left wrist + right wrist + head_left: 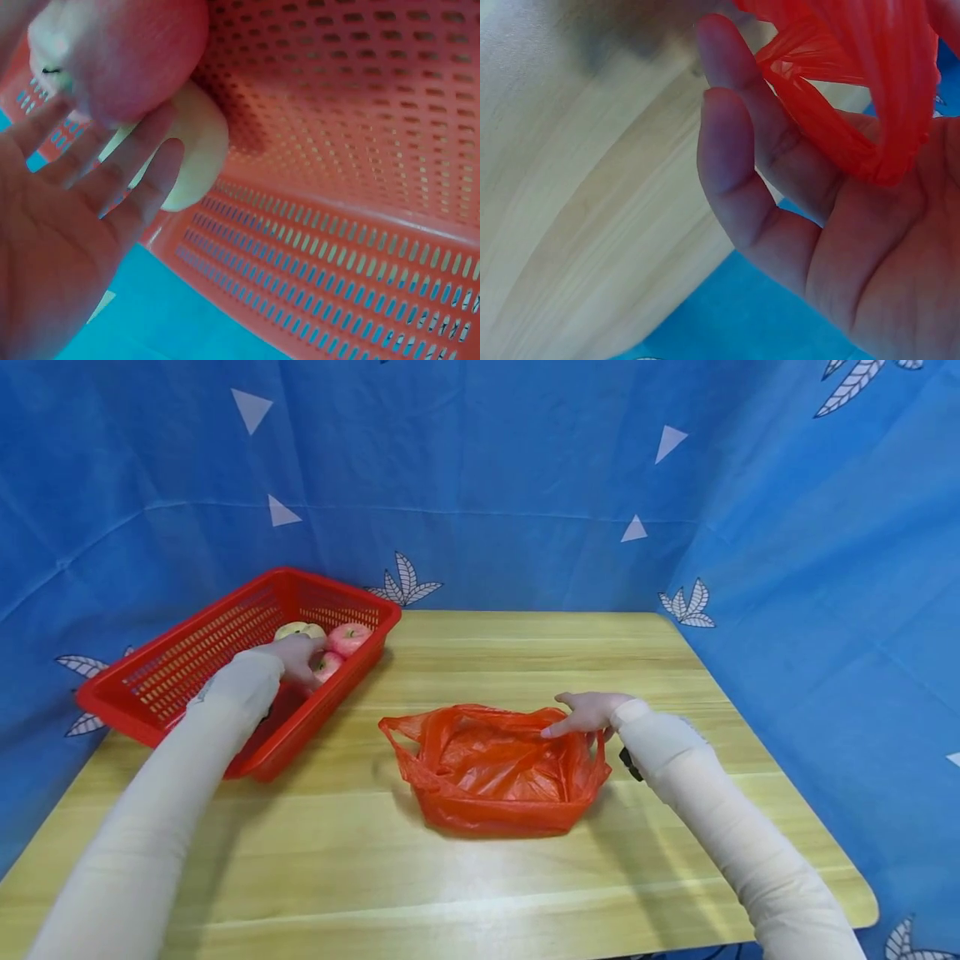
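Note:
My left hand [296, 658] reaches into a red plastic basket [384, 631] at the left. Its fingers are nearly straight beside the apples, and the left wrist view shows them against a pink apple [142, 52] and a pale yellow-green apple [201, 150]. Beyond that hand lie another pink apple [350, 638] and a lower one [327, 667], partly covered. A red-orange plastic bag [495, 817] stands on the table, its mouth spread upward. My right hand [588, 713] holds it at the right handle [900, 112], which loops across the palm; some fingers are hidden behind the plastic.
The wooden table [517, 893] has a rounded front right corner. Blue patterned cloth [480, 485] hangs behind and along both sides. The basket stands close to the cloth at the left, and its raised rim surrounds the left hand.

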Action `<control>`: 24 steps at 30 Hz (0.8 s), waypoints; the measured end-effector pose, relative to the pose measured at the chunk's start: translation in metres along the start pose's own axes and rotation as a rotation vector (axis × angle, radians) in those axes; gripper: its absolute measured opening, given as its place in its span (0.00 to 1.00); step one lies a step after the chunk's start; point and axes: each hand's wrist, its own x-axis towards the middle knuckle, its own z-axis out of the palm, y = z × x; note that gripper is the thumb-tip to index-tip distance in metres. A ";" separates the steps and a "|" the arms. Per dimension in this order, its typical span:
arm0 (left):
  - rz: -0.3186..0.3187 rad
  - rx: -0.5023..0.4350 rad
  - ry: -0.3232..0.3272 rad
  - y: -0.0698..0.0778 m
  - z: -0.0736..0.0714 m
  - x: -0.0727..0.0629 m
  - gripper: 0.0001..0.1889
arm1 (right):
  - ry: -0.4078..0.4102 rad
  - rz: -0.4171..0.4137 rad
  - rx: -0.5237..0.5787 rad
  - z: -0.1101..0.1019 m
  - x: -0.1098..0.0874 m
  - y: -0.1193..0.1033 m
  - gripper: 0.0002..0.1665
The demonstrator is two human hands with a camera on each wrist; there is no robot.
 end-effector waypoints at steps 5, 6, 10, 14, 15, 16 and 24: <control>-0.049 0.009 0.036 0.001 0.004 -0.001 0.42 | -0.028 0.013 0.006 0.002 0.001 -0.001 0.55; -0.057 0.014 0.040 0.001 0.004 -0.002 0.42 | -0.030 0.017 -0.002 0.002 0.001 0.000 0.54; -0.057 0.050 0.061 -0.002 -0.003 -0.003 0.39 | -0.006 -0.005 -0.073 0.002 0.001 0.001 0.44; -0.023 0.077 0.109 0.000 -0.026 -0.009 0.43 | 0.024 -0.063 -0.110 0.000 0.002 -0.002 0.24; -0.012 0.077 0.122 0.002 -0.034 -0.010 0.43 | 0.026 -0.077 -0.116 0.000 0.002 -0.002 0.20; -0.002 0.072 0.136 0.006 -0.041 -0.012 0.44 | 0.027 -0.083 -0.115 0.000 0.002 -0.003 0.18; 0.061 -0.029 0.236 0.072 -0.084 -0.020 0.43 | 0.056 -0.119 -0.186 -0.004 0.003 -0.008 0.16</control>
